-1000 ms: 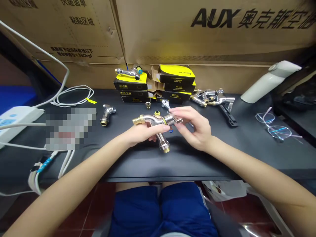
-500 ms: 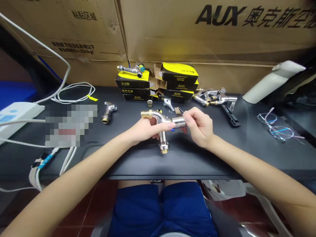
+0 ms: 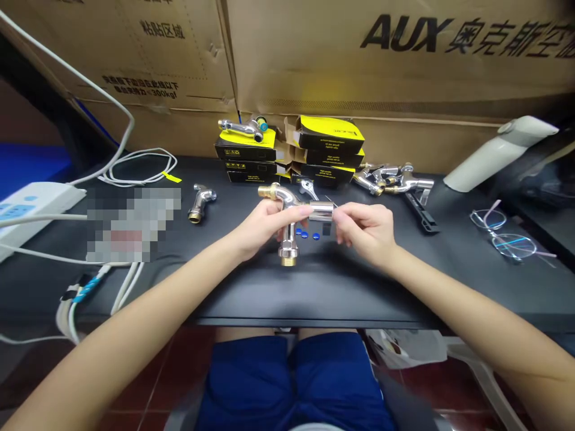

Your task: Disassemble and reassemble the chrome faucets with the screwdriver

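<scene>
My left hand [image 3: 264, 226] is wrapped around a chrome faucet [image 3: 288, 230], its thumb lying along the body. The faucet's brass hose barb points left and its brass threaded inlet points down toward me. At the right end of its chrome cylinder [image 3: 321, 210], my right hand [image 3: 366, 230] is closed in a pinch. A thin dark piece shows by those fingertips; what they grip is too small to make out. Several small blue caps [image 3: 316, 236] lie on the desk just beyond the faucet. Behind it rests a chrome lever handle [image 3: 308, 189].
Black-and-yellow boxes [image 3: 330, 140] are stacked at the back, a faucet [image 3: 245, 128] on top. More faucets [image 3: 395, 179] lie right of them. A faucet body [image 3: 201, 202] stands left. Glasses [image 3: 512, 242], a white bottle [image 3: 485, 152] and a power strip [image 3: 36, 212] flank the desk.
The faucet has turned slightly in my left hand, its inlet shifting left and up. The blue caps now show more below the cylinder. My right hand stays at the cylinder's end, fingers slightly lower.
</scene>
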Tool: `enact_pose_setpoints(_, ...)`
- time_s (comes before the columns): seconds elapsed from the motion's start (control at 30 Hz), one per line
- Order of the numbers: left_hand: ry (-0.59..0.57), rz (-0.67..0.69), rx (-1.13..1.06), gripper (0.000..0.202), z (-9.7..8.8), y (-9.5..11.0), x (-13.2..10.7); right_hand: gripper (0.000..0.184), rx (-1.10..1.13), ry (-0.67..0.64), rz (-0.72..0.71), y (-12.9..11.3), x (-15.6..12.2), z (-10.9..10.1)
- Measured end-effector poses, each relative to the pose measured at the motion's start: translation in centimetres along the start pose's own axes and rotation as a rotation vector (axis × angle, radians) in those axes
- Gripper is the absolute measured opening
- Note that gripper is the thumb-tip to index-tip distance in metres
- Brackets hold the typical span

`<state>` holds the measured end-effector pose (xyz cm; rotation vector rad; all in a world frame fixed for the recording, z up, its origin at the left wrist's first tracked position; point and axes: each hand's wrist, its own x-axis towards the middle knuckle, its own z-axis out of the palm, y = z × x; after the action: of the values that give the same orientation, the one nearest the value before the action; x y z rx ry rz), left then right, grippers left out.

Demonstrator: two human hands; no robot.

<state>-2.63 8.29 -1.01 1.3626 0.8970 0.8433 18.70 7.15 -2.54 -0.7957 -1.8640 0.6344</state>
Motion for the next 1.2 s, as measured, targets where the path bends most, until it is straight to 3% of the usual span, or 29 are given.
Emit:
enact_pose_setpoints(0.1,0.0,0.002,0.078,0.041,0.1,0.0,0.1,0.039,-0.133,0.008,-0.063,-0.1,0.2,-0.1)
enact_pose_setpoints(0.2,-0.043,0.003,0.106,0.044,0.3,0.0,0.1,0.042,-0.145,0.018,-0.102,-0.1,0.2,-0.1)
enact_pose_setpoints(0.33,-0.05,0.024,0.15,0.049,0.6,-0.1,0.1,0.037,-0.094,-0.04,-0.177,-0.2,0.3,-0.2)
enact_pose_setpoints(0.43,-0.012,0.025,0.169,0.051,0.7,-0.2,0.2,0.021,-0.047,-0.077,-0.221,-0.3,0.3,-0.2)
enact_pose_setpoints(0.7,-0.018,0.058,0.303,0.052,0.2,-0.3,0.2,0.007,-0.03,-0.067,-0.197,-0.2,-0.1,0.4)
enact_pose_setpoints(0.8,-0.063,0.025,0.332,0.051,0.2,-0.5,0.3,0.018,-0.012,-0.09,-0.144,-0.1,-0.4,0.4)
enact_pose_setpoints(1.03,-0.106,-0.059,0.181,0.056,0.0,-0.7,0.6,0.037,0.259,-0.074,0.053,-0.4,-0.6,0.2)
enact_pose_setpoints(1.2,-0.166,-0.092,0.09,0.053,-0.4,-0.4,0.4,0.04,0.29,-0.036,0.102,-0.5,-0.2,0.2)
